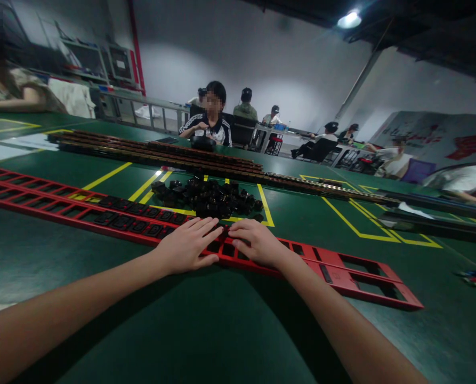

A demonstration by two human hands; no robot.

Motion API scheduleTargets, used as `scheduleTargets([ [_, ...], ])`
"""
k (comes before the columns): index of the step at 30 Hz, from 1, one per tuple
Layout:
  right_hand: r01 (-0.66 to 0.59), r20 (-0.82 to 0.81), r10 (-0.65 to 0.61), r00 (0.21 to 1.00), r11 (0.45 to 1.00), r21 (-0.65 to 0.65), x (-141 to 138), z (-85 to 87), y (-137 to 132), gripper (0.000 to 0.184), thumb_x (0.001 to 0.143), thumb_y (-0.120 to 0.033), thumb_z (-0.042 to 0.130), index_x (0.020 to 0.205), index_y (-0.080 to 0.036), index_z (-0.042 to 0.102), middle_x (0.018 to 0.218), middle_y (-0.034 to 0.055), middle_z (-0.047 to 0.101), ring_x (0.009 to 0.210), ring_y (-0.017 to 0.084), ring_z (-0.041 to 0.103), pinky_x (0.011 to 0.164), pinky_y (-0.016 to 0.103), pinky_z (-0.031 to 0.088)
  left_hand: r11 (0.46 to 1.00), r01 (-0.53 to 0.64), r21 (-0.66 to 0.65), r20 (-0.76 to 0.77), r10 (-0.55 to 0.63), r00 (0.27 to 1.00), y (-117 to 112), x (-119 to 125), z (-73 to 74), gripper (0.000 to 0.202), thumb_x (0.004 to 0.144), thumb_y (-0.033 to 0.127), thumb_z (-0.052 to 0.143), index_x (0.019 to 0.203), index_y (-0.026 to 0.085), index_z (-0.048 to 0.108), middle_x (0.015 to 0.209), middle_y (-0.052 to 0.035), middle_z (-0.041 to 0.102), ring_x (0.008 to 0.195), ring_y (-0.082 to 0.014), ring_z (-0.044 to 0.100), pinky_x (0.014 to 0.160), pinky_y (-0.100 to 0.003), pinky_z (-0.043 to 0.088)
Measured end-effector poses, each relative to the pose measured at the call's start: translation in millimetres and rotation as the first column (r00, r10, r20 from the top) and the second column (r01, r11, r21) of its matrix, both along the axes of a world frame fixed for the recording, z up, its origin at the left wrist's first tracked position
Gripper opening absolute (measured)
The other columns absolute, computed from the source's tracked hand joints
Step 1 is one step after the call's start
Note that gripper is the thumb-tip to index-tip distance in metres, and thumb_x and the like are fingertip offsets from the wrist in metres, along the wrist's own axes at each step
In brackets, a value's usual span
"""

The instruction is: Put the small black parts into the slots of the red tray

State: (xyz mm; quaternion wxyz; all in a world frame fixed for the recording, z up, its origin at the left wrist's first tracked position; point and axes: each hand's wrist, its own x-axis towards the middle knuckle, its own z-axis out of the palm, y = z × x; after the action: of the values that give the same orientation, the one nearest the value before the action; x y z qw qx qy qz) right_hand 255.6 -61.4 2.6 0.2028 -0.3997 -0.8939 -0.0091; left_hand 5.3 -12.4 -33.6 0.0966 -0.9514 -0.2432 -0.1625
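Spotted red lettering on a pale banner at the far right, too blurred to read. Noticed a small mark on the solid end of the red frame, too tiny to make out, and rounded, numeral-like outlines on black pieces seated in both rows of slots left of the hands.

Found the frame slanting across the green counter, from the far left to a squared end at lower right. Saw open room along the near long edge and past the squared end. Met tighter space on the far side, with a loose heap of black parts just behind the slots, among yellow lines, and long dark strips farther back.

Reached in with both forearms from the lower corners. Laid the left hand palm down over the frame, with fingers straight and thumb spread toward the near edge. Set the right hand just beside, with fingers bent and narrowed over the slots. Could not tell about anything held beneath those right fingertips.
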Motion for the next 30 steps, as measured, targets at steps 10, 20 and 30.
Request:
scheduleTargets([
  [10, -0.003, -0.015, 0.004, 1.000, 0.999, 0.055, 4.5, -6.8, 3.3, 0.027, 0.097, -0.027, 0.054, 0.113, -0.018, 0.074, 0.118, 0.0102, 0.071, 0.109, 0.022, 0.065, 0.098, 0.041, 0.053, 1.000, -0.008, 0.022, -0.010, 0.008, 1.000, 2.3, -0.2, -3.1, 0.071, 0.095, 0.066, 0.041, 0.148, 0.019, 0.046, 0.156, -0.0142, 0.041, 0.142, -0.0304, 0.042, 0.118, -0.045, 0.034],
  [20, 0.530, -0.115, -0.522, 0.845, 0.847, 0.049, 53.8, -8.3, 17.3, 0.039, 0.093, -0.022, 0.053, 0.131, -0.016, 0.061, 0.131, 0.0151, 0.062, 0.116, 0.028, 0.062, 0.097, 0.048, 0.054, 1.000, -0.002, 0.011, -0.012, 0.002, 1.000, 1.7, 0.6, -1.2, 0.069, 0.096, 0.064, 0.041, 0.148, 0.020, 0.046, 0.156, -0.0144, 0.041, 0.143, -0.0306, 0.042, 0.117, -0.045, 0.035],
  [30, 0.463, -0.111, -0.454, 0.884, 0.883, 0.077, 37.7, -9.1, 15.9, 0.030, 0.094, -0.022, 0.056, 0.122, -0.013, 0.064, 0.131, 0.0165, 0.062, 0.123, 0.029, 0.056, 0.103, 0.049, 0.047, 1.000, -0.007, 0.007, -0.013, 0.007, 1.000, 0.1, 1.4, 0.8, 0.070, 0.095, 0.064, 0.043, 0.148, 0.019, 0.046, 0.155, -0.0152, 0.042, 0.143, -0.0311, 0.042, 0.117, -0.046, 0.035],
])
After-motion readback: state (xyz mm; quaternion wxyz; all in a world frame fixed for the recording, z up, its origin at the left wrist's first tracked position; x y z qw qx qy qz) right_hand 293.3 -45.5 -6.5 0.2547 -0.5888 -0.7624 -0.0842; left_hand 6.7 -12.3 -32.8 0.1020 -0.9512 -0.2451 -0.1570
